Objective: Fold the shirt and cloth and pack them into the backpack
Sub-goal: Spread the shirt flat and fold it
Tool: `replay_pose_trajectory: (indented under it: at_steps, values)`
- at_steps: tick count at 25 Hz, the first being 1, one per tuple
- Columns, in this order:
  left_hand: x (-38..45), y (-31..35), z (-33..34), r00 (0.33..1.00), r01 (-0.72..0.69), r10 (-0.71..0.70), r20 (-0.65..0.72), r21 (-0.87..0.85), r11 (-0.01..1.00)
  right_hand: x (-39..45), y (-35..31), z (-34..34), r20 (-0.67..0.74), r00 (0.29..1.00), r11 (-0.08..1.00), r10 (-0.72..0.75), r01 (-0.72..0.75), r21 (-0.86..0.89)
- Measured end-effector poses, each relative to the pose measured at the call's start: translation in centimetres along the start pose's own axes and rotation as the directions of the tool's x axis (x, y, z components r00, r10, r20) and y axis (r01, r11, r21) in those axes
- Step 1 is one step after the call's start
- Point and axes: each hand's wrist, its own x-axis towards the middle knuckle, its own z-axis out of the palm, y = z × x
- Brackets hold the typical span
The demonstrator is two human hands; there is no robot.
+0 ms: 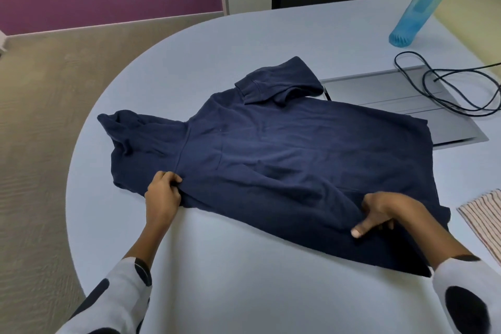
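A navy blue shirt [284, 149] lies spread flat across the middle of the pale blue table [217, 293], collar end to the left, one sleeve folded over at the top. My left hand [162, 195] pinches the shirt's near edge by the shoulder seam. My right hand [385, 214] grips a fold of the fabric near the hem, thumb pointing left. A striped cloth [485, 222] pokes in at the right edge of the table. No backpack is in view.
A blue plastic bottle [420, 5] stands at the back right. A grey cable hatch [401, 100] with a black cable [461, 87] looped over it lies behind the shirt. The table's rounded left edge drops to beige carpet [40, 116].
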Motion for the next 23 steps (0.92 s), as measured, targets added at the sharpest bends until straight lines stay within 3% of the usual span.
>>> replay_pose_trajectory:
  at_steps: [2,4,6,7,9,11,13,16,18,23]
  values:
    - [-0.1,0.0,-0.1,0.999,0.009,-0.01,-0.031,-0.01,1.0,0.5,-1.3,-1.1,-0.232,0.972,0.976,-0.025,0.074,0.205]
    - [0.0,0.6,-0.4,0.995,0.031,-0.032,-0.095,-0.015,0.999,1.7,-3.5,-2.1,-0.598,0.802,0.858,0.009,0.3,0.416]
    - [0.3,1.6,-0.4,0.994,0.006,-0.012,-0.108,-0.057,0.998,2.7,-7.8,-2.5,-0.758,0.652,0.731,0.017,0.509,0.454]
    - [0.6,2.1,0.0,0.999,-0.002,-0.003,-0.051,-0.097,0.995,3.3,-10.2,-2.6,-0.768,0.641,0.706,-0.021,0.553,0.443]
    - [1.1,3.0,0.8,0.988,0.058,-0.036,0.153,-0.141,0.988,4.3,-14.9,-2.3,-0.718,0.685,0.766,-0.119,0.524,0.372]
    - [1.8,2.5,1.5,0.962,0.087,-0.077,0.264,-0.025,0.996,4.9,-17.9,-2.8,-0.674,0.725,0.827,-0.141,0.46,0.322]
    - [2.2,1.5,1.8,0.97,0.064,-0.079,0.231,0.073,0.995,5.9,-18.5,-4.0,-0.692,0.722,0.743,-0.012,0.469,0.477]
    - [2.0,0.7,2.2,0.988,0.035,-0.042,0.15,0.052,0.998,7.3,-16.8,-5.7,-0.618,0.737,0.493,0.274,0.445,0.748]
    - [1.8,0.8,2.6,0.993,0.039,-0.041,0.106,0.021,0.999,8.1,-16.5,-5.8,-0.579,0.753,0.468,0.312,0.408,0.784]
    - [1.1,1.3,3.2,0.997,-0.05,0.044,0.066,0.085,0.995,9.0,-16.7,-5.5,-0.594,0.764,0.435,0.251,0.459,0.775]
